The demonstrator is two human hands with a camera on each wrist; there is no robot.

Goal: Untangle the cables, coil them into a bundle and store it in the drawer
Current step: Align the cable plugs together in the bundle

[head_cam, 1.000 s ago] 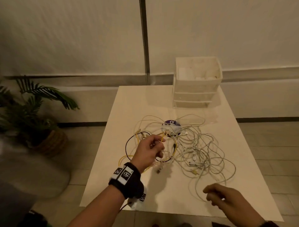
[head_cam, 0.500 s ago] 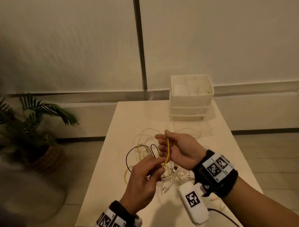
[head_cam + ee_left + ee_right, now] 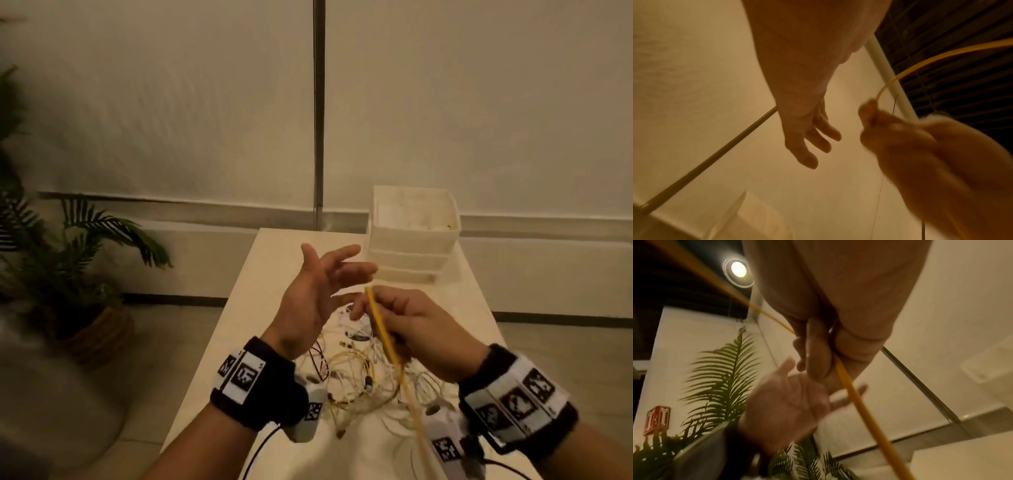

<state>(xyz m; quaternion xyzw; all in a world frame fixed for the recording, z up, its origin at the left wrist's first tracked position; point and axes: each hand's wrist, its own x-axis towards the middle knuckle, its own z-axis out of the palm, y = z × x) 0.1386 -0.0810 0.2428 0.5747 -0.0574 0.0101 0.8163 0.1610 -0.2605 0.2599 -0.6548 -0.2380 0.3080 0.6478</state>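
My right hand (image 3: 394, 318) grips a yellow cable (image 3: 383, 334), raised above the table; the cable (image 3: 851, 391) runs down past the wrist to the heap below. My left hand (image 3: 329, 274) is held up beside it with fingers (image 3: 818, 139) spread and straight, palm toward the right hand, holding nothing. A tangle of white, yellow and black cables (image 3: 359, 377) lies on the white table (image 3: 253, 308) under both hands. The white drawer unit (image 3: 412, 233) stands at the table's far end; its top tray looks open.
A potted palm (image 3: 78, 260) in a woven basket stands on the floor left of the table. A white wall with a vertical pole (image 3: 318, 113) runs behind the table. Tiled floor lies on both sides.
My left hand has let go of the yellow cable and opened upward. My right hand now holds the cable alone and has lifted it. The head view has tilted up.
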